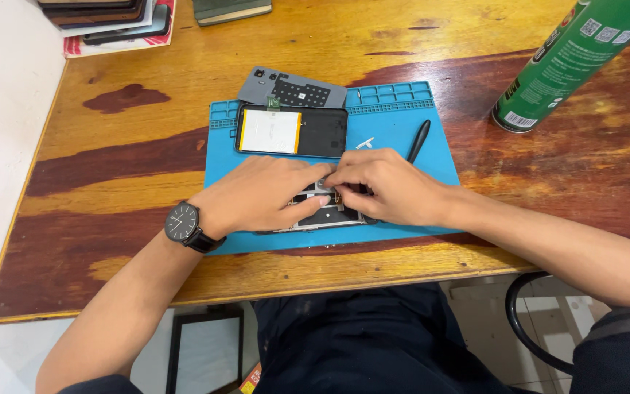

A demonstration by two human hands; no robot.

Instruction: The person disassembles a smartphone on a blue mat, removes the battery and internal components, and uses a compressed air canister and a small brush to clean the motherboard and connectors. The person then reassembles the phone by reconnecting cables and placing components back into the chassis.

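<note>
1. We see an opened phone (327, 211) lying on a blue repair mat (432, 157), near the mat's front edge and right beneath both hands. Its long axis runs left to right, parallel to the table's front edge.

2. Our left hand (264, 195), with a black wristwatch (183, 223) on the wrist, lies flat over the phone's left half. Its fingers are stretched out and pressing down to steady the phone rather than closing around anything.

3. Our right hand (388, 186) comes in from the right, its fingertips bunched together at the middle of the phone's upper edge, touching the left fingertips. They look pinched on a small part inside, but we cannot tell what it is, or whether it is truly held.

4. Both hands are on the phone, and the right does the fine work. We cannot tell which end of the phone is the top, since the hands cover it.

5. Behind the hands lies a second open phone body with a white battery (291, 131), and beyond it a grey back cover (292, 89). A black spudger (418, 141) rests just beside the right hand, and a green spray can (570, 58) lies well off to the right.
</note>
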